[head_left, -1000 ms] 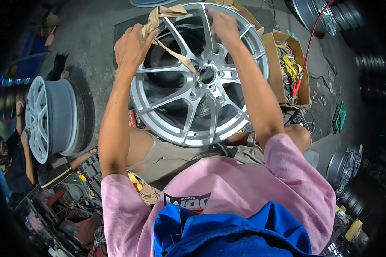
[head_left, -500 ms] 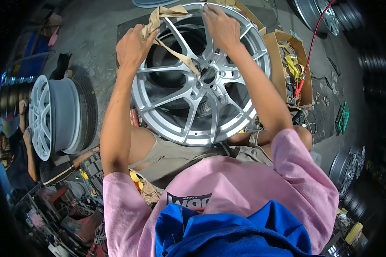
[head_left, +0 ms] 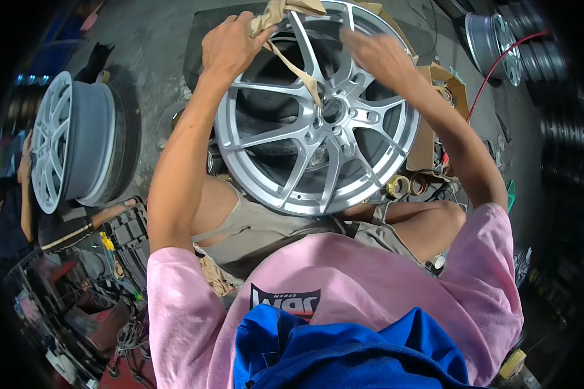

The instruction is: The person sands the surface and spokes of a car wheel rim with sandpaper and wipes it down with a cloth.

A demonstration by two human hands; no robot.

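A silver multi-spoke alloy wheel rim (head_left: 266, 136) lies in front of my folded legs, tilted slightly, with a dark tyre visible through its spokes. My left hand (head_left: 233, 45) is at the rim's upper left, fingers closed on a beige cloth (head_left: 276, 16). From that cloth a thin strip hangs down across the spokes to the hub. Over the upper right spokes is my right hand (head_left: 379, 55), smeared by motion. Its fingers are too blurred to show whether they hold anything.
Another silver rim (head_left: 87, 142) stands on the left, with a person's arm (head_left: 26, 175) beside it. A cardboard box (head_left: 457, 91) and rolls of tape (head_left: 398, 186) are at the right. A red hose (head_left: 499, 65) runs past more rims (head_left: 493, 48). Tools clutter the lower left.
The view has shifted, so the rim appears farther right. My right hand has moved from the rim's top edge down and right over the spokes. My left hand still grips the cloth.
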